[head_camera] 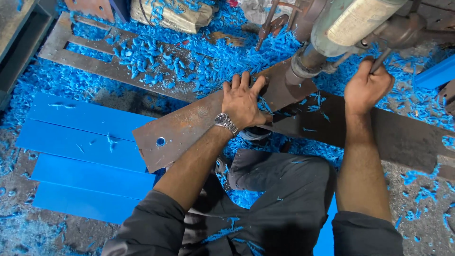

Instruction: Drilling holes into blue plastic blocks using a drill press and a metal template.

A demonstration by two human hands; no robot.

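My left hand (242, 102) lies flat, fingers spread, on the rusty plate (189, 125) under the drill (327, 38). My right hand (367, 85) grips the lever (381, 59). Blue shavings (142, 57) and blue boards (85, 156) lie around.

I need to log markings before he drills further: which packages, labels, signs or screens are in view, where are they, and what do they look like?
Label: on the grey-green drill motor housing at top right; pale cream rectangle, worn, print too small to make out.
Sack: on the floor at top centre; tan bag, crumpled, dusted with blue shavings.
Wristwatch: on the left hand's wrist; round silver case, metal band, dial not readable.
No signs or screens show.
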